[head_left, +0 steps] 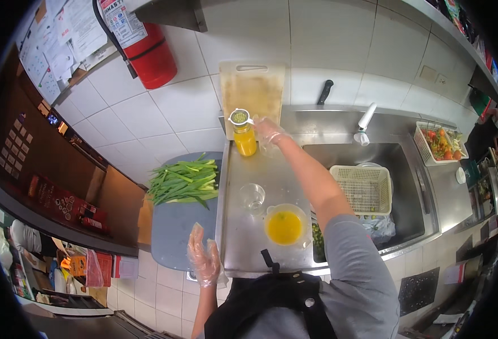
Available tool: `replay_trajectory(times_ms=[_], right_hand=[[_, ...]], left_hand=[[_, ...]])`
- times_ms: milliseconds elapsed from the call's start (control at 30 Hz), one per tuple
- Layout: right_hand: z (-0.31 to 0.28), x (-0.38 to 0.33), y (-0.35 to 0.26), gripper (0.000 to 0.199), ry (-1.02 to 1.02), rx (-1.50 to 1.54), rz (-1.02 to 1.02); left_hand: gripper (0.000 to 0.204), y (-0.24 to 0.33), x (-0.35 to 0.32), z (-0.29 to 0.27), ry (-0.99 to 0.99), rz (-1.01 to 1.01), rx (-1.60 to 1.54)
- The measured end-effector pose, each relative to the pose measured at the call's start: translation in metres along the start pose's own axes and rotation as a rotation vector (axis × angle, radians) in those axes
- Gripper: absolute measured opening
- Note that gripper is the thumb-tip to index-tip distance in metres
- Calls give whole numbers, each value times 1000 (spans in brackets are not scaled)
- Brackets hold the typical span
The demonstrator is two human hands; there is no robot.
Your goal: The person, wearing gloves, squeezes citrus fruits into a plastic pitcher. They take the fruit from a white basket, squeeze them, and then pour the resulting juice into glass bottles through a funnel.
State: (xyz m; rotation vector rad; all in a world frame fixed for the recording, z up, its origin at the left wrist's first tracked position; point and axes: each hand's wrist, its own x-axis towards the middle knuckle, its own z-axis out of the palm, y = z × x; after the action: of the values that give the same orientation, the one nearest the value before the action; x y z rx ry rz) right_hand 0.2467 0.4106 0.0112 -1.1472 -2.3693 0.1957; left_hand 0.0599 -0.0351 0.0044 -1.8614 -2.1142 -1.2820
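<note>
My right hand (269,130), in a clear plastic glove, reaches to the back of the steel counter. Its fingers close on the handle of a small strainer (239,117), which rests over the mouth of a bottle (245,143) of yellow-orange liquid. Bits of green lie in the strainer's mesh. Also gloved, my left hand (204,257) is raised by the counter's front left corner, fingers apart and holding nothing. Between the hands stand a clear cup (252,198) and a translucent bowl (284,225) with yellow liquid.
Long green leafy stalks (186,181) lie on a grey surface (173,243) at left. A cutting board (252,85) leans on the wall behind the bottle. Right of my arm, a sink (410,186) holds a cream basket (362,189); its white faucet (366,121) stands behind.
</note>
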Motion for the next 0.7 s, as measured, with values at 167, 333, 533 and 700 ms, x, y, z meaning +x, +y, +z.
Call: replay_trajectory(times_ms=[167, 333, 533, 700], right_hand=[[9, 3, -33, 43, -21, 396, 315], [9, -1, -4, 49, 5, 385, 320], [13, -8, -31, 50, -6, 545, 406], [14, -3, 10, 44, 118, 439, 325]], left_hand=[[45, 0, 1, -2, 23, 11, 12], [39, 10, 12, 11, -19, 81, 19], [40, 2, 10, 1, -34, 46, 48], [43, 7, 23, 8, -69, 83, 93]])
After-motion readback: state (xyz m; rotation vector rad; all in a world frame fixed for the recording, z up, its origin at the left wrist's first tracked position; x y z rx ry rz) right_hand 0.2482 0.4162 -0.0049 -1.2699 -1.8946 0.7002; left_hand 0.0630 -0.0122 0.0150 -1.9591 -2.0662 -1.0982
